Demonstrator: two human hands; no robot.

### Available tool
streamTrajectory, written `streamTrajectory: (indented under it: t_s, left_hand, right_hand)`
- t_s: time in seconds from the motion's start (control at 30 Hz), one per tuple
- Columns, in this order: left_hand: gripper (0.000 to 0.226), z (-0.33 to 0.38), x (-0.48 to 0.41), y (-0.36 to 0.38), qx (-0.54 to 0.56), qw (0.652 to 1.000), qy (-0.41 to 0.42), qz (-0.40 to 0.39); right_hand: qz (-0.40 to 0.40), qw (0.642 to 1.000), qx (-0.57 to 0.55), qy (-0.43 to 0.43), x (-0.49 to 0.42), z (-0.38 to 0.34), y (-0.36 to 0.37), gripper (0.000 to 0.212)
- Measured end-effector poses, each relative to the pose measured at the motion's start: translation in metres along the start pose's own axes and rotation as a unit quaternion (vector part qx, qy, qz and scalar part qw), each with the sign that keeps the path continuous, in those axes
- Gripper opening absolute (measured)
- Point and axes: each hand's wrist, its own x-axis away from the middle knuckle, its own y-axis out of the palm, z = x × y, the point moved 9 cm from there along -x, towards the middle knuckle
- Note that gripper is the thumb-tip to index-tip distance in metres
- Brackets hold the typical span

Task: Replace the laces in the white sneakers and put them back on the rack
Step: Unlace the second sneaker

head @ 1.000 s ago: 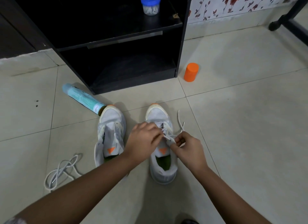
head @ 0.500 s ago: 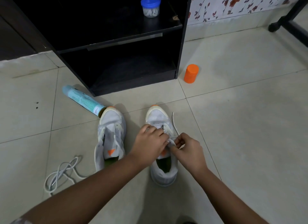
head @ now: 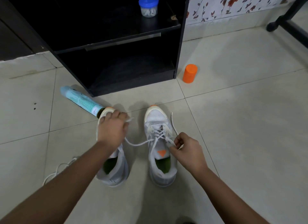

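White sneakers [head: 155, 118] stand side by side on the tiled floor [head: 250, 123], toes pointing at the black rack [head: 116, 40], which rises at the floor's far edge against the wall. The right sneaker [head: 162, 173] carries a white lace [head: 140, 143] crossed through its eyelets. One strand of the lace runs sideways across the gap between the shoes to the left hand [head: 113, 128]. That hand hovers over the toe of the left sneaker [head: 116, 172], its fingers [head: 122, 115] curled round the lace end, whose frayed tip sticks out past them. The right hand [head: 188, 150] sits at the right sneaker's outer side, by the tongue. Its fingers [head: 179, 139] pinch the lace there, and the free end of that strand lies on the floor along the shoe. The left sneaker shows no lace, though the left arm covers much of it. A loose white lace [head: 55, 172] lies in a tangle on the floor to the left, partly hidden by that arm. A blue spray can [head: 81, 100] lies on its side, touching the left sneaker's toe. An orange container [head: 190, 73] stands at the rack's near right corner, and a blue-lidded jar [head: 148, 6] stands on the rack's upper shelf.
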Motion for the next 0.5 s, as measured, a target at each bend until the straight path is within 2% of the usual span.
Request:
streamTrajectory:
  t_s: [0.1, 0.2, 0.27, 0.37, 0.5]
  left_hand:
    - [0.024, 0.039, 0.017, -0.013, 0.121, 0.991, 0.045, 0.023]
    - [0.016, 0.059, 0.037, 0.000, 0.304, 0.948, -0.037, -0.080]
    - [0.019, 0.073, 0.045, 0.013, 0.324, 0.936, -0.044, -0.133]
    - [0.017, 0.077, 0.044, 0.020, 0.321, 0.934, -0.038, -0.150]
    - [0.006, 0.068, 0.044, 0.036, 0.429, 0.880, -0.106, -0.176]
  right_hand:
    - [-0.010, 0.999, 0.027, -0.019, 0.000, -0.005, 0.003, 0.022]
    - [0.003, 0.996, 0.025, -0.088, -0.002, -0.019, 0.004, 0.032]
    - [0.014, 0.990, 0.036, -0.136, -0.006, -0.030, 0.006, 0.033]
    - [0.021, 0.979, 0.097, -0.178, -0.012, -0.043, 0.013, 0.023]
    - [0.078, 0.941, 0.239, -0.225, -0.011, -0.062, 0.023, 0.022]
